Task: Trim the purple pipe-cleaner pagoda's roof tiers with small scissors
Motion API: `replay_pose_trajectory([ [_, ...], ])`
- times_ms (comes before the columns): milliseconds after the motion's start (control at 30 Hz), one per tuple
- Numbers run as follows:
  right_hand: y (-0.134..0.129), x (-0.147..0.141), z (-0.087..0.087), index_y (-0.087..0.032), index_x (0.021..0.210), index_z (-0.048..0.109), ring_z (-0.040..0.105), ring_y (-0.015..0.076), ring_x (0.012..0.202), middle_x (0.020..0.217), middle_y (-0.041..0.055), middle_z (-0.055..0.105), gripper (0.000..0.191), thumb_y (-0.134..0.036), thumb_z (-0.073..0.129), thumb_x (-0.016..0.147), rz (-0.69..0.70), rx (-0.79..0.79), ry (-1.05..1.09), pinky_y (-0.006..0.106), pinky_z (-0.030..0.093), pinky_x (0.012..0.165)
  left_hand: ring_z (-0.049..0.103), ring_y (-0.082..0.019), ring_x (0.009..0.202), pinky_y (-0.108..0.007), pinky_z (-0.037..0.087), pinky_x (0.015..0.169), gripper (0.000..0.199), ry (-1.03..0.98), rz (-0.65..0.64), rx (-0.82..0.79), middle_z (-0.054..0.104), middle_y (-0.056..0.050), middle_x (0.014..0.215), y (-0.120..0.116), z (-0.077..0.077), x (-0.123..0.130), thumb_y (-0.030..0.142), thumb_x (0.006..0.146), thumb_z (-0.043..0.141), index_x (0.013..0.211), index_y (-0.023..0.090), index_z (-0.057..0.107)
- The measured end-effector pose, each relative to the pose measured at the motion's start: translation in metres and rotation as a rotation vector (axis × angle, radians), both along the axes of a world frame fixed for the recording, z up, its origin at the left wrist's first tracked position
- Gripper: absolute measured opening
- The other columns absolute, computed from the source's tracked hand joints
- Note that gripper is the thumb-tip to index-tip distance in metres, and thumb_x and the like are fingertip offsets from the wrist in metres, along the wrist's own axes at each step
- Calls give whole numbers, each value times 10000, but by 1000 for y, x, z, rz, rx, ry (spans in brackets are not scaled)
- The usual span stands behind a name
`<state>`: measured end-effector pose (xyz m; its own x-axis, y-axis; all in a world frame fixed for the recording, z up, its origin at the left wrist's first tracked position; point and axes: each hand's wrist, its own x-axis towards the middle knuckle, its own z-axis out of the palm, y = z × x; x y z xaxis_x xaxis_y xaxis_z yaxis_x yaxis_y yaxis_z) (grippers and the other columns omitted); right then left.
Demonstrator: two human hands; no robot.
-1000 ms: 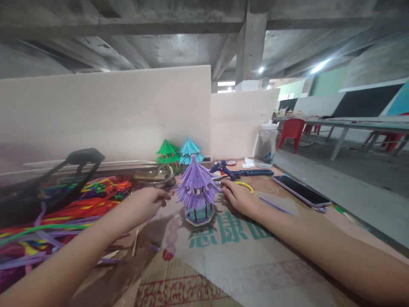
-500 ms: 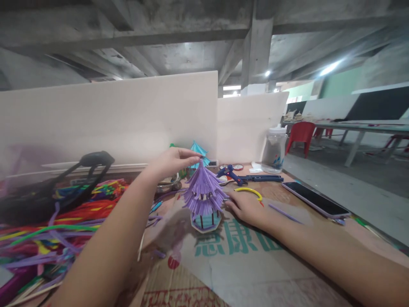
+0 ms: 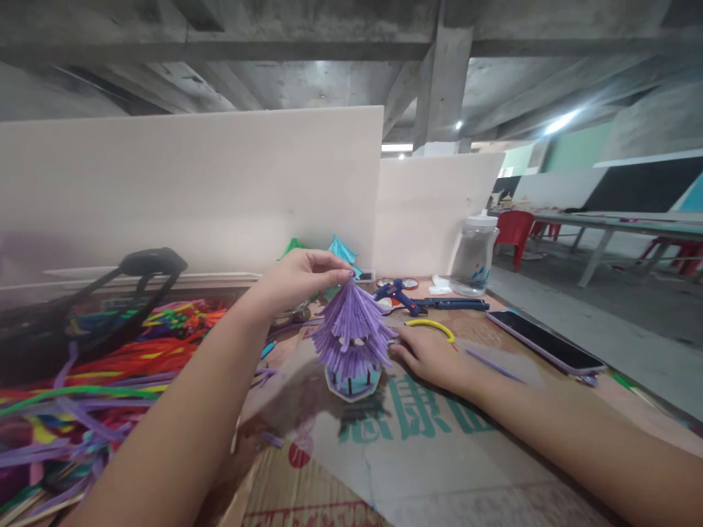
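My left hand (image 3: 307,279) pinches the pointed tip of a purple pagoda model (image 3: 351,322) between thumb and fingertips. The pagoda stands upright, its two tiers of roof made of fuzzy pipe-cleaner strips, above dark posts and a pale blue, white-edged base. Low on its right side lies my right hand (image 3: 428,357), thumb and fingers reaching toward the lower roof and a little apart. I cannot tell whether those fingers touch the roof. Just behind this hand curves a yellow handle (image 3: 433,326); whatever it joins is hidden.
Colourful pipe cleaners (image 3: 137,359) and a black strap-like object (image 3: 154,263) fill the left side. Behind stand a turquoise model roof (image 3: 341,249), a blue glue gun (image 3: 400,294) and a clear bottle (image 3: 475,252). A phone (image 3: 543,342) lies right, near a loose purple strip (image 3: 494,364).
The view has shifted slightly. The pagoda's roof leans or turns a little differently under my left hand, which still pinches the tip. My right hand stays beside it.
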<state>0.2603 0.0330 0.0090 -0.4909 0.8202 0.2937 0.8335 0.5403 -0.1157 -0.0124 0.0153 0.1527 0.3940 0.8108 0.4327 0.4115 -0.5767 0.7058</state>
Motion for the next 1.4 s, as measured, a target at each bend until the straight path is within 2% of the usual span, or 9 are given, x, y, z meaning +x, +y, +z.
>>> replay_pose_trajectory([
  [200, -5, -2, 4, -190, 1054, 641, 638, 231, 911, 1005, 95, 713, 299, -387, 427, 985, 3, 5, -13, 312, 396, 749, 650, -150, 754, -270, 501, 687, 287, 22, -90, -42, 728, -21, 858, -10, 3, -2, 442, 800, 717, 937, 189, 732],
  [367, -6, -3, 5, -186, 1092, 643, 639, 237, 928, 1029, 107, 712, 305, -380, 440, 974, 3, 8, -9, 321, 409, 773, 658, -141, 769, -262, 509, 714, 224, 14, -154, -48, 732, -6, 865, -19, 5, -1, 374, 804, 744, 948, 204, 723],
  [600, -3, -3, 4, -178, 1144, 647, 643, 252, 945, 1045, 114, 711, 335, -378, 441, 970, 17, 0, -9, 344, 421, 797, 671, -172, 869, -295, 511, 797, 211, 54, -134, 35, 739, -24, 939, -22, 5, 3, 375, 807, 743, 940, 211, 746],
  [833, -5, -3, 4, -180, 1118, 652, 645, 251, 955, 1054, 123, 710, 328, -384, 446, 965, 27, 10, 19, 344, 434, 805, 670, -170, 838, -289, 489, 774, 176, 38, -97, 81, 743, -8, 878, -25, 6, 3, 362, 779, 775, 867, 211, 764],
  [1000, -3, 0, 0, -190, 1086, 671, 655, 252, 927, 1023, 112, 725, 298, -374, 483, 944, 50, 4, 106, 348, 450, 803, 669, -167, 836, -281, 487, 768, 178, 52, -75, 108, 740, -6, 870, -26, 7, 4, 358, 779, 775, 868, 205, 762],
  [1167, 13, 9, -3, -204, 1196, 641, 659, 244, 1021, 1119, 105, 722, 356, -382, 428, 974, 14, 34, 328, 359, 481, 866, 669, -161, 860, -265, 493, 750, 210, 42, -119, 60, 735, -20, 939, -19, 3, 3, 371, 836, 724, 941, 190, 718],
  [1267, 22, 15, 8, -181, 1176, 631, 651, 241, 1045, 1151, 116, 706, 378, -393, 382, 987, -4, 93, 478, 379, 491, 890, 671, -158, 883, -264, 494, 767, 218, 6, -155, 25, 736, -27, 972, -14, 1, 2, 362, 853, 705, 973, 182, 681],
  [1333, 21, 18, 23, -175, 1183, 615, 641, 234, 1045, 1146, 110, 697, 389, -417, 386, 982, 5, 148, 560, 383, 492, 896, 673, -156, 879, -265, 494, 775, 208, -8, -178, -5, 737, -29, 967, -12, 1, 1, 348, 861, 691, 973, 176, 660],
  [1400, 14, 18, 43, -178, 1154, 610, 642, 221, 961, 1056, 91, 700, 403, -460, 376, 985, 17, 202, 625, 369, 504, 839, 671, -153, 862, -268, 495, 771, 208, -15, -195, -38, 735, -32, 960, -12, 2, 0, 342, 864, 682, 971, 168, 646],
])
